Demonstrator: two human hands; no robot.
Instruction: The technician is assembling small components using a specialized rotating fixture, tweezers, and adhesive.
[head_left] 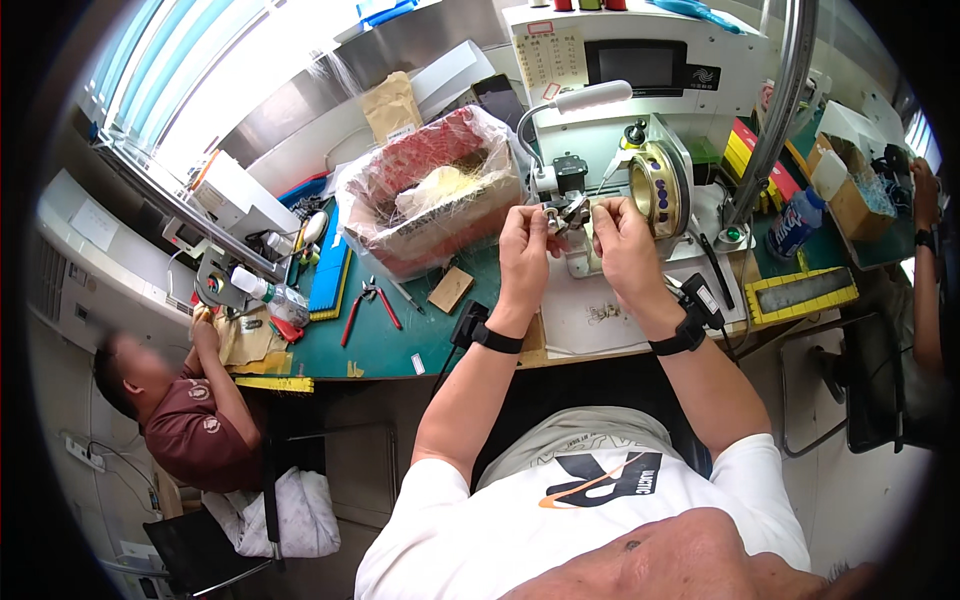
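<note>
Both of my hands are raised in front of a white bench machine (722,60). My left hand (523,250) is closed in a pinch, beside a small metal fixture (572,212). Thumb and fingers of my right hand (622,238) are pressed together on the fixture's other side. Whatever either hand pinches is too small to make out. Close to my right hand stands a gold-coloured ring-shaped wheel (656,190) on the machine. A small dark bottle with a yellow collar (634,134) sits above the fixture, and a white lamp (592,97) reaches over it.
A plastic-lined box (440,230) of fine threads stands left of my hands. Red-handled pliers (371,300) and a small brown block (451,289) lie on the green bench (400,345). A yellow-edged tray (800,296) and blue bottle (797,222) are right. A co-worker (190,425) sits left.
</note>
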